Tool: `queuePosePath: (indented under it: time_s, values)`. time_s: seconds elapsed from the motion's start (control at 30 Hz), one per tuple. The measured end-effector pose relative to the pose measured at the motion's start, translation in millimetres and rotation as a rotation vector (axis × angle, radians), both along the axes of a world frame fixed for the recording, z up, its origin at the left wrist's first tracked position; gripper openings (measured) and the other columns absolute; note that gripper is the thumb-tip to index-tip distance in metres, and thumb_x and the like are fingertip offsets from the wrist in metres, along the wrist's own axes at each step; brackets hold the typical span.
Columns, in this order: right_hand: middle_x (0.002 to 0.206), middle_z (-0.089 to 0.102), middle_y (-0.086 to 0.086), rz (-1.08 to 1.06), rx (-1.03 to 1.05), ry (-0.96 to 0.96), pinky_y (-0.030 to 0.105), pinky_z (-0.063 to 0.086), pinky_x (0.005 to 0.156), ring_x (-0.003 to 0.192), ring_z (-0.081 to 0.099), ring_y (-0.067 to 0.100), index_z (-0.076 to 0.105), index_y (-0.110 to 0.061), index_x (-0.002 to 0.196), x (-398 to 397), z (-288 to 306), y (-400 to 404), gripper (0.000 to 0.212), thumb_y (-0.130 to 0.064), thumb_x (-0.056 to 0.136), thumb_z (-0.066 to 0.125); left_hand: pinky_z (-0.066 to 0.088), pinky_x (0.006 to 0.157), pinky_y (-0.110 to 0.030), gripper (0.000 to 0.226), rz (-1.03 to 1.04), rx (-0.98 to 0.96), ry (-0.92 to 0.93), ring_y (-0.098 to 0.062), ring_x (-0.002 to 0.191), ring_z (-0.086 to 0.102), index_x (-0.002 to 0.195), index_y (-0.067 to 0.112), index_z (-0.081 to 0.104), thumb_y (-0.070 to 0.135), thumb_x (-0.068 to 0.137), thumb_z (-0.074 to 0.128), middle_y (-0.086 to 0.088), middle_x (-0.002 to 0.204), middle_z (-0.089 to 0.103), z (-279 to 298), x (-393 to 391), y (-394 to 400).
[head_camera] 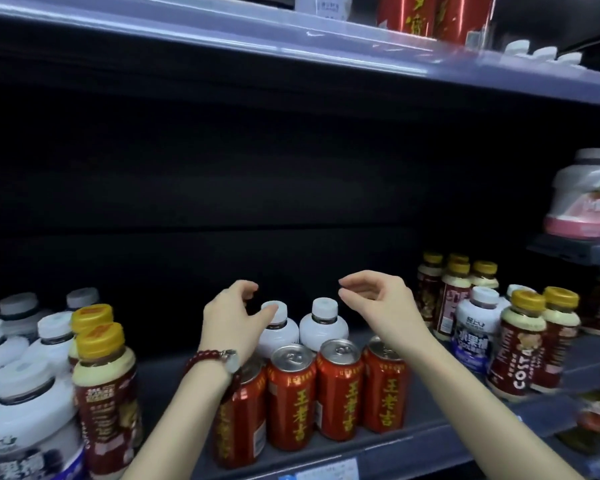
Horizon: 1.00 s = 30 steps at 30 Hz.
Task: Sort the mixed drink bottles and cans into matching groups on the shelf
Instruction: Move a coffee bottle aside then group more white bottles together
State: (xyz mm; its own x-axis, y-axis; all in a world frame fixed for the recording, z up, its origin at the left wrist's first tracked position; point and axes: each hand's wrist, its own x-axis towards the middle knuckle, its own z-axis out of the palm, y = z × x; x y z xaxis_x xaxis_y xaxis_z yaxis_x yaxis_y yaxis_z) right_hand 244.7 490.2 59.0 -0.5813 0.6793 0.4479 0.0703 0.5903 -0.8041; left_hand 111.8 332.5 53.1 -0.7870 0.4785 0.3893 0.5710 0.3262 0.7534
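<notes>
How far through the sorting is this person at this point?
Partly done. The red cans already stand together in a front row. In hand: the left hand touches the cap of one white bottle behind them; the right hand hovers open above. Left: yellow-capped Costa bottles on the right still surround a white-and-blue bottle, and two more yellow-capped bottles sit among white bottles on the left.

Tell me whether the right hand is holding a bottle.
No. The right hand hovers empty, fingers curled, above the white-capped bottle and red cans, touching neither.
</notes>
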Motion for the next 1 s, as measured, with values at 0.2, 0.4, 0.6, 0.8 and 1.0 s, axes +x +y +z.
queuePosePath:
  time_s: [0.2, 0.4, 0.6, 0.8, 1.0]
  values:
    - [0.113, 0.069, 0.003, 0.117, 0.009, -0.503, 0.026, 0.049, 0.08, 0.099, 0.063, 0.014, 0.065, -0.013, 0.117, -34, 2, 31, 0.059, -0.04, 0.067, 0.081, 0.052, 0.093, -0.034, 0.071, -0.126, -0.422, -0.256, -0.017, 0.103, 0.065, 0.116, 0.022, 0.065, 0.054, 0.053, 0.074, 0.0, 0.113, 0.07, 0, -26, 22]
    - [0.077, 0.068, 0.003, 0.152, 0.067, -0.626, 0.026, 0.045, 0.059, 0.07, 0.06, 0.015, 0.071, -0.006, 0.087, -46, -4, 37, 0.044, -0.04, 0.061, 0.083, 0.055, 0.088, -0.035, 0.058, -0.137, -0.325, -0.323, -0.016, 0.095, 0.068, 0.095, 0.028, 0.073, 0.049, 0.041, 0.077, 0.004, 0.096, 0.074, -4, -32, 31]
    - [0.073, 0.068, 0.004, 0.135, 0.046, -0.48, 0.026, 0.044, 0.056, 0.065, 0.059, 0.015, 0.071, -0.004, 0.082, -43, -6, 27, 0.034, -0.031, 0.066, 0.082, 0.056, 0.083, -0.034, 0.036, -0.128, -0.206, -0.264, -0.017, 0.091, 0.069, 0.09, 0.022, 0.073, 0.037, 0.058, 0.078, -0.001, 0.092, 0.074, -10, -31, 27]
    - [0.079, 0.073, -0.002, 0.102, 0.11, -0.197, 0.018, 0.044, 0.056, 0.069, 0.06, 0.004, 0.073, -0.018, 0.089, -41, 17, -3, 0.018, -0.022, 0.072, 0.077, 0.053, 0.08, -0.028, 0.034, -0.079, -0.017, -0.109, -0.015, 0.094, 0.066, 0.101, 0.015, 0.07, 0.026, 0.069, 0.079, -0.002, 0.097, 0.072, 16, -22, 7]
    - [0.094, 0.073, -0.012, 0.165, 0.143, 0.119, 0.025, 0.053, 0.082, 0.092, 0.066, 0.0, 0.071, -0.026, 0.104, -46, 60, -47, 0.03, -0.021, 0.075, 0.076, 0.052, 0.079, -0.023, 0.031, -0.061, 0.207, 0.022, -0.008, 0.092, 0.066, 0.1, 0.02, 0.071, 0.026, 0.07, 0.079, 0.005, 0.095, 0.073, 57, -15, -47]
